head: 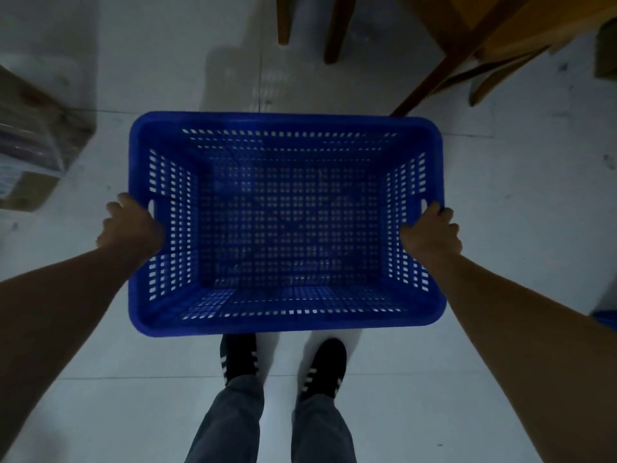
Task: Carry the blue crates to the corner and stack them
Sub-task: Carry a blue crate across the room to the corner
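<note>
An empty blue crate (287, 123) with perforated walls and floor hangs level above the pale tiled floor, in the middle of the head view. My left hand (133, 225) grips its left short rim at the handle slot. My right hand (432, 230) grips the right short rim the same way. Both arms reach forward and down from the lower corners. A sliver of another blue object (606, 320), perhaps a second crate, shows at the right edge behind my right forearm.
Wooden chair and table legs (430, 78) stand ahead and to the right. A cardboard box with wrapped goods (30, 155) sits on the floor at the left. My feet in dark shoes (282, 365) stand just behind the crate.
</note>
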The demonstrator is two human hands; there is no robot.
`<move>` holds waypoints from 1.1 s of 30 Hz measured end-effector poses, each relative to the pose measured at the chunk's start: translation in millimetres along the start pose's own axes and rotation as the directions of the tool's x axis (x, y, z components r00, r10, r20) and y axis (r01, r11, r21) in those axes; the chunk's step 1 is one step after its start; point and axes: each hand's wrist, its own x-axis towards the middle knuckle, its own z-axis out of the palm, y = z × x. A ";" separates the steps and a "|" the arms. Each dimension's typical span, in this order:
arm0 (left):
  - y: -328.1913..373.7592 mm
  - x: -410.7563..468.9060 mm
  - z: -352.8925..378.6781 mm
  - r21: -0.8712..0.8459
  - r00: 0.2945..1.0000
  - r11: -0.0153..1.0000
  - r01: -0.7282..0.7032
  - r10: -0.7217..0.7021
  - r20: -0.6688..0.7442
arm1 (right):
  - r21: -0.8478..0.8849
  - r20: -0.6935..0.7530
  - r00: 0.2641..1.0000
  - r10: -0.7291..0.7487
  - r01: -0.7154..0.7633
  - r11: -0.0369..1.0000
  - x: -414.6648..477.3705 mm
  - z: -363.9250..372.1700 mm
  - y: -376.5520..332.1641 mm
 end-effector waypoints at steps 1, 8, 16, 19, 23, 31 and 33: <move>-2.8 5.9 8.8 0.014 1.000 1.000 0.008 -0.008 0.013 | -0.001 -0.024 1.000 0.008 -0.008 1.000 6.8 6.6 2.7; -25.5 18.1 26.0 0.089 0.992 0.989 -0.118 0.121 -0.026 | 0.003 -0.115 0.990 -0.080 0.081 0.997 26.7 19.3 25.4; -31.4 6.6 -12.0 0.076 0.963 0.964 -0.253 0.259 -0.078 | -0.082 -0.130 0.970 -0.208 0.198 0.977 10.7 -16.3 39.9; -33.0 -10.3 -45.5 0.064 0.951 0.958 -0.279 0.285 -0.118 | -0.096 -0.127 0.972 -0.199 0.188 0.977 -16.8 -46.8 43.5; -30.3 -52.8 -111.0 0.067 0.924 0.938 -0.341 0.348 -0.161 | -0.092 -0.161 0.970 -0.184 0.171 0.981 -67.2 -101.0 53.0; -42.6 -164.5 -274.4 0.022 0.875 0.913 -0.408 0.398 -0.277 | -0.105 -0.226 0.951 -0.210 0.190 0.976 -191.2 -246.0 80.3; -53.3 -196.5 -311.2 0.018 0.853 0.907 -0.421 0.403 -0.333 | -0.115 -0.255 0.939 -0.230 0.207 0.971 -222.7 -286.4 84.1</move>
